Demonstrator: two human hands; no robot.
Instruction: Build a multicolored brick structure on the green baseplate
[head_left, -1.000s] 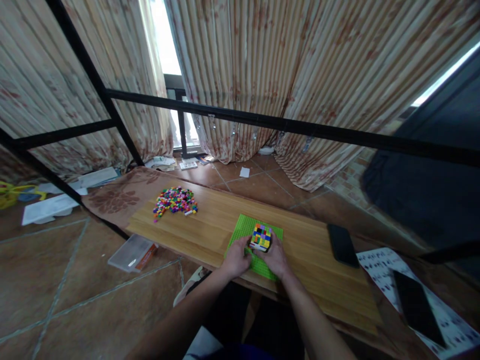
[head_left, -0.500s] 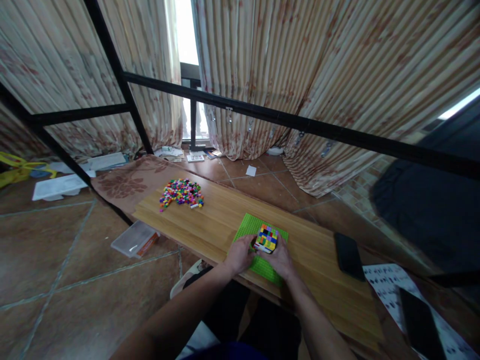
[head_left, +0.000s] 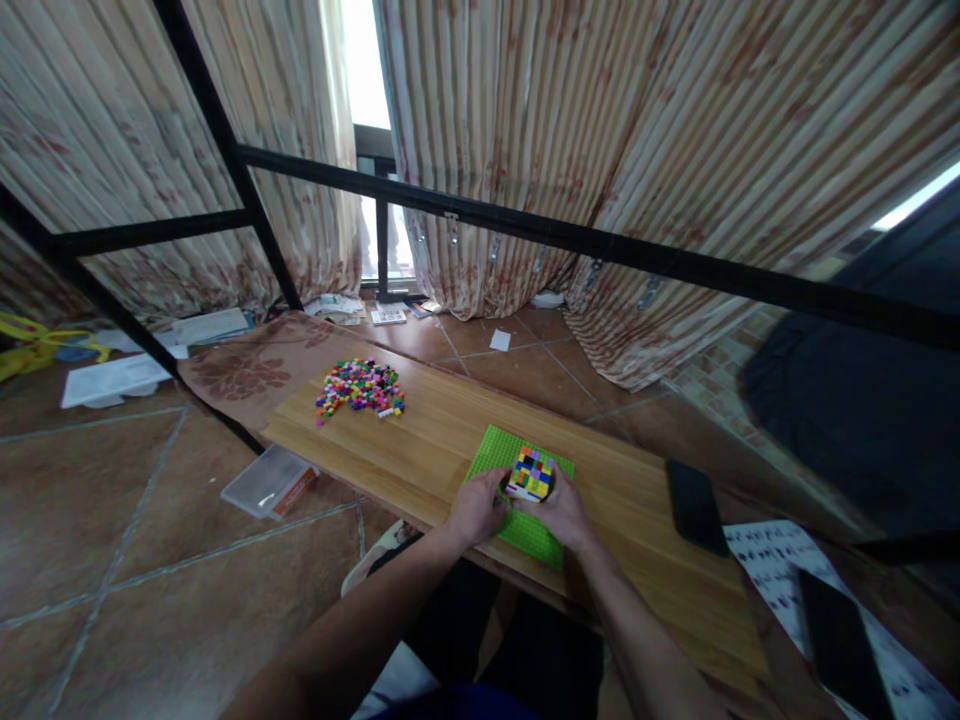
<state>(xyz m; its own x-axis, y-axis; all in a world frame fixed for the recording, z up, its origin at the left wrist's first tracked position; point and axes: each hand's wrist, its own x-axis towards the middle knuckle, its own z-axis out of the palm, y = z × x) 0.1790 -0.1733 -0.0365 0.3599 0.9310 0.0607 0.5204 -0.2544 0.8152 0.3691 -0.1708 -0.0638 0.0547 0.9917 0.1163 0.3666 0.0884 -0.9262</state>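
Observation:
A block built of small multicoloured bricks (head_left: 532, 473) stands over the green studded baseplate (head_left: 541, 540). Its top is a patchwork of yellow, blue, red, green and purple, with a white layer low on the near side. My left hand (head_left: 480, 508) is closed at the block's left side, fingers curled towards it. On the right side, my right hand (head_left: 561, 512) grips the block with its thumb along the near face. The fingertips behind the block are hidden. Whether the block rests on the baseplate or is lifted slightly, I cannot tell.
A heap of loose coloured bricks (head_left: 360, 386) lies at the left of the wooden board (head_left: 442, 440). A dark phone (head_left: 696, 507) lies on its right; a printed sheet (head_left: 780, 560) with another dark device (head_left: 844, 640) is beyond. A black metal bar (head_left: 525, 222) crosses behind. A clear plastic box (head_left: 270, 482) sits lower left.
The hands and the block stay almost in place, with the block perhaps tilted very slightly. The whole view has shifted a little.

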